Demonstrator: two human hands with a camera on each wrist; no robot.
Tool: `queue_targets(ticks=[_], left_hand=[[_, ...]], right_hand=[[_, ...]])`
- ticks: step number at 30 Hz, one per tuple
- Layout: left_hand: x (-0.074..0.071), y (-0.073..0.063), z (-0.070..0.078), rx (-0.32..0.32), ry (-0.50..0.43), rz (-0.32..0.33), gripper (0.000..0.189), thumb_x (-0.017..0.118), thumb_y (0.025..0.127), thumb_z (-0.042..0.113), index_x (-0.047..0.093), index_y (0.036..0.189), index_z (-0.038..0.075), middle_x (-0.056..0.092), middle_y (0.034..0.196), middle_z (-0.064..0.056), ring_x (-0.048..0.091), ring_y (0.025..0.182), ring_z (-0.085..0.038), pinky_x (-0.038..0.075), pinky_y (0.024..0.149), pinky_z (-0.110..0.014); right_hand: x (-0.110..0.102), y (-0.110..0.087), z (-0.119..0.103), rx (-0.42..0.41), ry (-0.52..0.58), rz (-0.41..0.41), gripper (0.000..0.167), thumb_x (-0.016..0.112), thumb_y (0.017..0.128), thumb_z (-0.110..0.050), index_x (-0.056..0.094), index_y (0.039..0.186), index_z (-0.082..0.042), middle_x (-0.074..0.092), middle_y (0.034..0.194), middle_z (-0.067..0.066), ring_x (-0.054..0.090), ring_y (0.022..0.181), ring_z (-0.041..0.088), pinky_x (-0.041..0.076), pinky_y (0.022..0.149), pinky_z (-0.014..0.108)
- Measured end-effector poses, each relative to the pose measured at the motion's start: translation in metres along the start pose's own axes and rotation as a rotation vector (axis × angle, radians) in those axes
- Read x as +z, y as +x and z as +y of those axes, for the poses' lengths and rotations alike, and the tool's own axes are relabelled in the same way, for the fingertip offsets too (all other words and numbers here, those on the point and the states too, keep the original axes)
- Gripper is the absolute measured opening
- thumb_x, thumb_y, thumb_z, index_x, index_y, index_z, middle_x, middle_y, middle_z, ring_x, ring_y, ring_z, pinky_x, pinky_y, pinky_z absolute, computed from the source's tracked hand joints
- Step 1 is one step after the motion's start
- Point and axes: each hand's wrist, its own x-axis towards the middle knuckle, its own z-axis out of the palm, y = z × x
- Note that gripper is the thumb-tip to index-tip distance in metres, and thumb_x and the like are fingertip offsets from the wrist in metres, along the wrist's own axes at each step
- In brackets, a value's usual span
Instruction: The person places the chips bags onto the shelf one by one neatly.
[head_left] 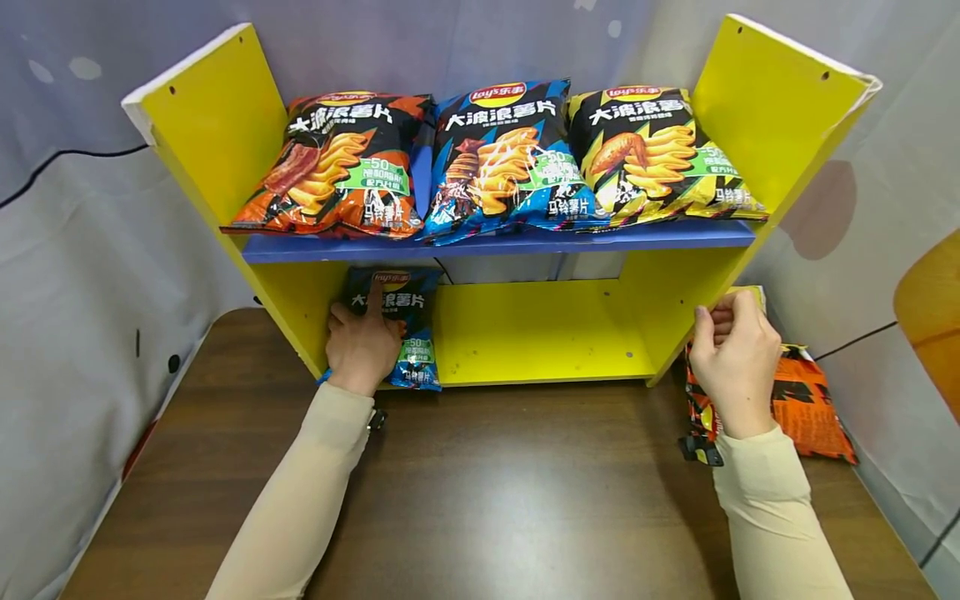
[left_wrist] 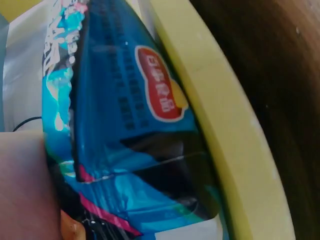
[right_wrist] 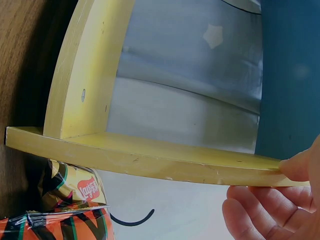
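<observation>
A dark blue bag of potato chips stands in the lower left compartment of a yellow shelf. My left hand lies against its front, the index finger straight up along it. Up close in the left wrist view, the chip bag sits beside the yellow side wall; only a blurred part of the hand shows at the edge. My right hand pinches the front edge of the right side panel, thumb on the inner face and fingers on the outer.
On the upper blue board sit an orange chip bag, a blue chip bag and a yellow chip bag. More chip bags, one orange, lie on the brown table right of the shelf. A light curtain hangs behind.
</observation>
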Motion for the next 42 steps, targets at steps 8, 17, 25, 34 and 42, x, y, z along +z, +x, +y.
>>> queue_targets(ticks=[8,17,25,34,42], left_hand=[[0.001,-0.002,-0.002,0.085,0.004,0.080,0.065,0.054,0.102,0.029,0.035,0.162,0.011,0.046,0.130,-0.049,0.057,0.100,-0.057,0.053,0.073,-0.062],[0.009,0.003,-0.015,0.258,0.029,0.344,0.061,0.075,0.092,0.027,0.058,0.143,-0.001,0.058,0.130,-0.038,0.060,0.107,-0.053,0.053,0.086,-0.060],[-0.007,-0.009,-0.022,0.311,-0.167,0.418,0.033,0.057,0.100,0.010,0.066,0.128,-0.005,0.060,0.124,-0.031,0.059,0.103,-0.049,0.051,0.091,-0.060],[-0.032,-0.035,-0.032,0.458,-0.318,0.593,0.025,0.061,0.094,0.015,0.071,0.111,0.000,0.068,0.105,-0.020,0.064,0.092,-0.039,0.056,0.086,-0.054],[-0.045,-0.045,-0.034,0.430,-0.640,0.933,0.026,0.061,0.082,0.014,0.066,0.096,-0.008,0.064,0.087,-0.026,0.054,0.078,-0.044,0.042,0.080,-0.041]], right_hand=[[0.000,0.000,-0.001,0.003,-0.006,-0.002,0.021,0.066,0.097,-0.013,0.062,0.101,0.007,0.069,0.091,0.022,0.041,0.075,-0.026,0.033,0.072,-0.003],[0.001,-0.002,-0.002,0.004,-0.007,-0.012,0.021,0.066,0.098,-0.012,0.061,0.101,0.008,0.068,0.090,0.023,0.040,0.075,-0.025,0.032,0.072,-0.003],[0.000,-0.001,-0.002,-0.005,-0.005,-0.008,0.020,0.065,0.097,-0.011,0.060,0.101,0.008,0.068,0.089,0.023,0.041,0.075,-0.022,0.033,0.071,-0.003],[0.000,0.000,-0.002,0.002,0.000,-0.013,0.020,0.065,0.097,-0.011,0.061,0.101,0.008,0.068,0.090,0.023,0.041,0.075,-0.025,0.033,0.071,-0.004],[0.000,0.000,-0.001,0.000,0.007,-0.008,0.020,0.066,0.098,-0.011,0.061,0.101,0.008,0.068,0.090,0.023,0.041,0.075,-0.027,0.033,0.071,-0.004]])
